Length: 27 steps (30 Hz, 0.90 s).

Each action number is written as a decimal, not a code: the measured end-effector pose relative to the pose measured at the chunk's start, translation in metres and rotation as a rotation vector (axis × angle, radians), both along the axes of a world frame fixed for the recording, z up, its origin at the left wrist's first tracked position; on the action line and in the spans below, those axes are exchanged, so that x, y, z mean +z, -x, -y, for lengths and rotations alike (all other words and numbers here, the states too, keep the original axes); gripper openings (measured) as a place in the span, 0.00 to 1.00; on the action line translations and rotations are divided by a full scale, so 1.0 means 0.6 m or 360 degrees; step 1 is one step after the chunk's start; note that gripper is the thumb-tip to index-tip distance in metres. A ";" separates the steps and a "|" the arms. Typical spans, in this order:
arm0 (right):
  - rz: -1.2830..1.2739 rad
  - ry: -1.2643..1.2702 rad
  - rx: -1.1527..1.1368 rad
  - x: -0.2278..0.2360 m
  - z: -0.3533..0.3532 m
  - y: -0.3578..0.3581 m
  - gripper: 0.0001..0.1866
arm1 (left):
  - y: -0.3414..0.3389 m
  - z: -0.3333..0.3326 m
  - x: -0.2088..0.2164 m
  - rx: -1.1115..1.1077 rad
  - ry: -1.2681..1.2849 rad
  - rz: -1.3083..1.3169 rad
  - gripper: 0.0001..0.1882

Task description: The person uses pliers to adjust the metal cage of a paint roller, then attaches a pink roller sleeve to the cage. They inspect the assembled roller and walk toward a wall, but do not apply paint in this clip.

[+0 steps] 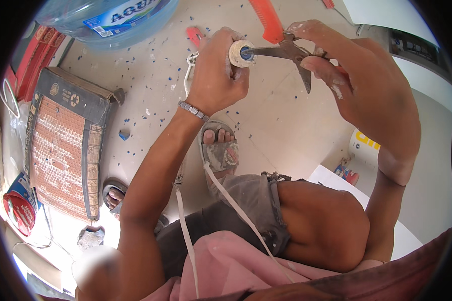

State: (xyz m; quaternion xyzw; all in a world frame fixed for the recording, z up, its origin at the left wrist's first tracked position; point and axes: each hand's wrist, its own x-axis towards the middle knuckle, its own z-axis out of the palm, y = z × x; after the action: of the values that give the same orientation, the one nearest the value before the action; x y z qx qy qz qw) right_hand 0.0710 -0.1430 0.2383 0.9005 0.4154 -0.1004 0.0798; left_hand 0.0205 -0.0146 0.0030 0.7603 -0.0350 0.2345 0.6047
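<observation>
My left hand [217,75] is wrapped round a short cylinder [234,54] with a crusted, cream ring-shaped end and a blue core; the rest of it is hidden in my fist. Between the thumb and fingers of my right hand [356,65] is a pair of scissors [289,49], gripped near the pivot and spread wide. One blade points left, its tip at the blue core; the other points down. An orange-red handle [266,21] sticks up from the scissors. Behind my left hand show a red handle [195,36] and a white-coated bent wire [189,70].
Blue scraps [124,134] are scattered over the pale floor [281,135]. A large clear-blue water bottle [150,30] stands at the far left. Left of me are a worn carton [98,135] and a red-lidded can [20,213]; a white bucket [361,145] stands at the right.
</observation>
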 end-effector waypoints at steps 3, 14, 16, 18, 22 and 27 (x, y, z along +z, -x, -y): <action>0.0006 -0.0040 0.0004 -0.002 0.008 -0.002 0.22 | 0.003 0.008 0.003 0.0020 0.0065 0.0086 0.15; 0.0107 0.0025 0.0222 0.000 0.010 -0.009 0.21 | 0.004 0.016 -0.003 0.0025 0.0019 0.0120 0.15; 0.0140 0.0064 0.0240 -0.001 0.008 -0.010 0.21 | 0.004 0.015 -0.003 0.0025 0.0019 0.0121 0.15; 0.0169 0.0159 0.0218 0.005 0.001 -0.009 0.20 | 0.003 0.016 -0.004 0.0023 0.0026 0.0133 0.15; 0.0197 0.0261 0.0340 0.009 -0.013 -0.006 0.21 | 0.009 0.020 -0.005 -0.0005 0.0014 0.0103 0.16; 0.0215 0.0448 0.0360 0.006 -0.043 0.015 0.24 | -0.005 0.023 -0.005 0.0030 0.0049 0.0126 0.17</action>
State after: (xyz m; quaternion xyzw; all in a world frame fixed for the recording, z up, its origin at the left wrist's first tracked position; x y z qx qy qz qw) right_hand 0.0620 -0.1175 0.2422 0.8327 0.4896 -0.0872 0.2434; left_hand 0.0235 -0.0285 0.0003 0.7413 -0.0482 0.2706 0.6124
